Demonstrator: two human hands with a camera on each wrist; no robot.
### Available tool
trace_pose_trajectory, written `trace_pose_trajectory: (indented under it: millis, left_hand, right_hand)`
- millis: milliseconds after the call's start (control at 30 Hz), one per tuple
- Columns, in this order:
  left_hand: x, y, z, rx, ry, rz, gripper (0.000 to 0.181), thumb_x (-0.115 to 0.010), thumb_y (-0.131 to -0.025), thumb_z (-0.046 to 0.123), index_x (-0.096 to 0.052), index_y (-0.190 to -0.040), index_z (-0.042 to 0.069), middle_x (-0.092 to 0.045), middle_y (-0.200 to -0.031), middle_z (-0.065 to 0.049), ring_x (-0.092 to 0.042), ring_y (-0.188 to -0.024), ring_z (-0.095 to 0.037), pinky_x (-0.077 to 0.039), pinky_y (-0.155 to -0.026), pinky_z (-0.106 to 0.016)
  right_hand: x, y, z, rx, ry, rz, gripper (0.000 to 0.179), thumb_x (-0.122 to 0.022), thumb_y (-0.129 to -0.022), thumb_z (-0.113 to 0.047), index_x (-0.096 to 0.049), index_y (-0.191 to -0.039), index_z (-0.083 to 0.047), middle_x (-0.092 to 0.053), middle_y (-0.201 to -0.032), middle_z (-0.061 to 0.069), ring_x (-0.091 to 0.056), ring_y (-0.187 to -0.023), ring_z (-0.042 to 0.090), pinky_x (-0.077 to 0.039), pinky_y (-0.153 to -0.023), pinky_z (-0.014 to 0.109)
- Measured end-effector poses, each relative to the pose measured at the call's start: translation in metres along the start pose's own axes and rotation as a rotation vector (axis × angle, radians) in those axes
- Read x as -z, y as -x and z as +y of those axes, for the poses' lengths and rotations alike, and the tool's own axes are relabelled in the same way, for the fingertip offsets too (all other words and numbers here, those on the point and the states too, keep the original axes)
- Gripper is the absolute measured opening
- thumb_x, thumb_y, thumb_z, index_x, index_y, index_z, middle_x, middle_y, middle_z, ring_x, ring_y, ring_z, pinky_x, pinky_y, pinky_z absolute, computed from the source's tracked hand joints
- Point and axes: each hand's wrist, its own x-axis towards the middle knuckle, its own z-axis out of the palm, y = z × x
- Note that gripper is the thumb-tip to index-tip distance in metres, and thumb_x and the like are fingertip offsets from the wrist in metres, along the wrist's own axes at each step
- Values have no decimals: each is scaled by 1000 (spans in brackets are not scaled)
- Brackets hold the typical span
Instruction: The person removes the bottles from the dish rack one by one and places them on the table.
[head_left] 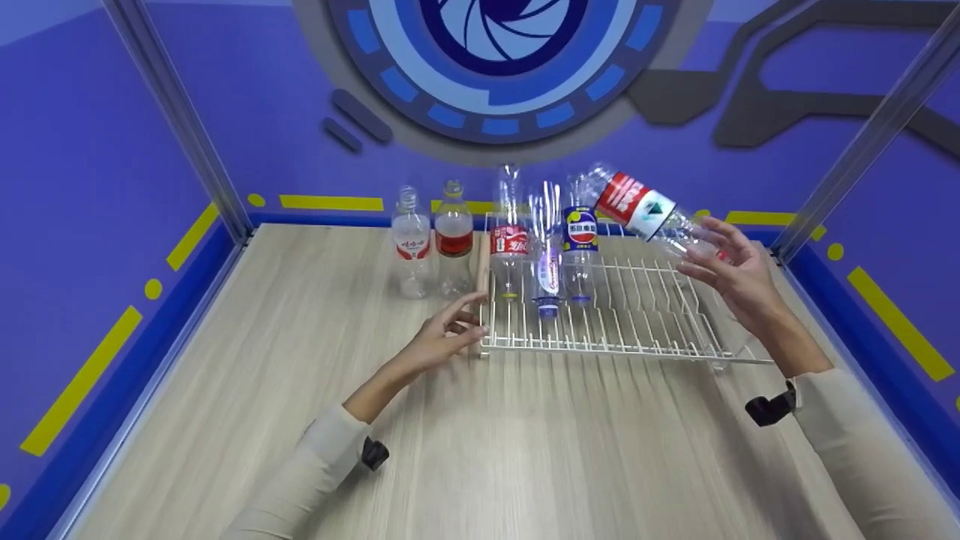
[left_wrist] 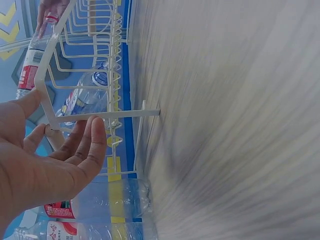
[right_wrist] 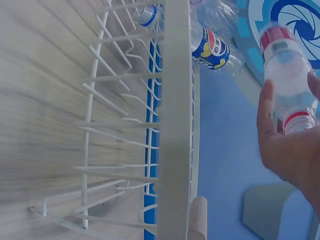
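Observation:
My right hand grips a clear plastic bottle with a red and white label around its neck end. The bottle is tilted above the white wire rack, its base up to the left and its red cap near the palm. At the rack's left front corner, my left hand holds the frame, thumb on one bar and fingers against another. Three clear bottles stand cap down in the rack: one with a red label, one with a pale label, one with a blue label.
Left of the rack, two bottles stand upright on the wooden table: a white-and-red-labelled bottle and a red-and-dark-labelled bottle. Blue panels enclose the table at the back and sides. A metal post rises at the back right.

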Motion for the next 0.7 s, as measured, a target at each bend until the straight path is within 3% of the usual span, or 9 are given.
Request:
trace_pose_trajectory:
  millis: [333,533,700]
  left_hand:
    - [0,-1,0,3,-3,3,58,-64,-102,23,-42,-156,22,-63,-130,-20,-63,-105,-22,-58,-89,-51]
    - [2,-2,2,7,-19,-16,63,-63,-102,24,-36,-159,24,-61,-133,-20,-63,-112,-28,-56,-93,-55]
    - [5,-2,2,-10,-70,-14,66,-64,-101,27,-34,-161,25,-59,-138,-19,-59,-121,-34,-55,-95,-48]
  right_hand:
    - [-12,6,7,-86,250,-128,61,-63,-91,16,-53,-144,-10,-52,-139,2,-65,-107,13,-60,-86,24]
    - [-18,9,11,-111,304,-189,62,-65,-88,17,-54,-144,-8,-56,-135,2,-68,-108,15,-60,-87,26]
    - [-24,12,14,-140,308,-244,61,-65,-88,18,-56,-142,-8,-66,-124,1,-71,-103,13,-61,-84,26]
